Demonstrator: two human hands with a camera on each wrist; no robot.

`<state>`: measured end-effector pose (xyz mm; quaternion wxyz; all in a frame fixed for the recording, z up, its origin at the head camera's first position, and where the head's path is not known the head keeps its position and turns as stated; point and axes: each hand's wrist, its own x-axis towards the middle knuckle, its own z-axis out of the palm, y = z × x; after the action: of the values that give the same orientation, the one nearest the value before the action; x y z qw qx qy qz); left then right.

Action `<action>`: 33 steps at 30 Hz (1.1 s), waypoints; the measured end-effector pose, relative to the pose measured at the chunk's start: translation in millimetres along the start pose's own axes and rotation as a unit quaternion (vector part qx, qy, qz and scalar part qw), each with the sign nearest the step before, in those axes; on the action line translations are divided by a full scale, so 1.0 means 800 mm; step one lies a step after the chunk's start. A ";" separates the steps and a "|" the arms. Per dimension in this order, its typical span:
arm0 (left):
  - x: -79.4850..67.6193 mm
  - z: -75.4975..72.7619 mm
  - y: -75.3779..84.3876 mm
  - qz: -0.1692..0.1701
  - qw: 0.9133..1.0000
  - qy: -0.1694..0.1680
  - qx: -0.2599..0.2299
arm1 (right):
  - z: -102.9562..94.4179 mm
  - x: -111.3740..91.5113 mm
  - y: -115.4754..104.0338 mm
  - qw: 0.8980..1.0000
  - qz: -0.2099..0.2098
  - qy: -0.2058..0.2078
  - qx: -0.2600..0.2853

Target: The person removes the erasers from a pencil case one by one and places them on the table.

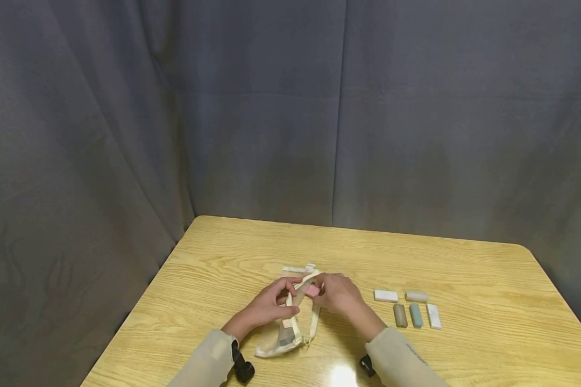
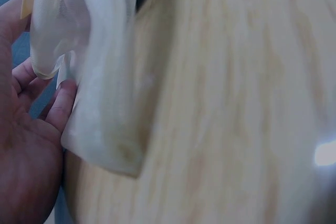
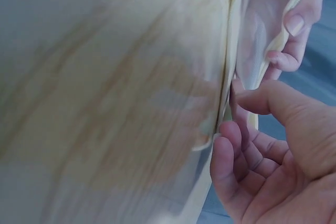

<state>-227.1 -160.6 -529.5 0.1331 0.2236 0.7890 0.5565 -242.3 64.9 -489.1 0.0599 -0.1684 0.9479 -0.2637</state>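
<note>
A pale mesh drawstring bag [image 1: 270, 339] with cream edging lies on the table, its mouth spread. My left hand [image 1: 270, 302] grips the bag's rim between thumb and fingers; in the left wrist view the sheer fabric [image 2: 107, 77] hangs beside its fingers. At the mouth, my right hand [image 1: 340, 293] pinches a small pink block [image 1: 312, 291]. In the right wrist view, the right thumb and fingertips [image 3: 223, 150] are right at the cream edge, partly hiding the block. A dark grey piece [image 1: 287, 337] shows through the mesh low in the bag.
Right of the bag lie several small blocks: a white one [image 1: 385, 295], a beige one [image 1: 417, 296], a brown-grey one [image 1: 400, 315], a blue-green one [image 1: 416, 315] and another white one [image 1: 433, 316]. Grey curtains [image 1: 261, 134] hang behind the wooden table [image 1: 489, 301].
</note>
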 end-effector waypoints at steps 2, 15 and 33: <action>0.000 0.000 0.000 -0.003 1.000 0.000 -0.002 | -0.004 -0.003 0.003 1.000 0.001 0.006 0.005; -0.002 0.002 0.005 -0.001 1.000 0.005 -0.004 | -0.016 -0.017 0.014 0.999 -0.025 0.025 0.031; -0.001 0.000 0.004 -0.002 1.000 0.010 0.022 | -0.044 -0.042 0.023 0.996 -0.058 0.037 0.052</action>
<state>-225.4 -160.0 -527.0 0.1216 0.2189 0.8028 0.5411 -223.3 108.0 -468.0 0.0183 -0.2097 0.9231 -0.3217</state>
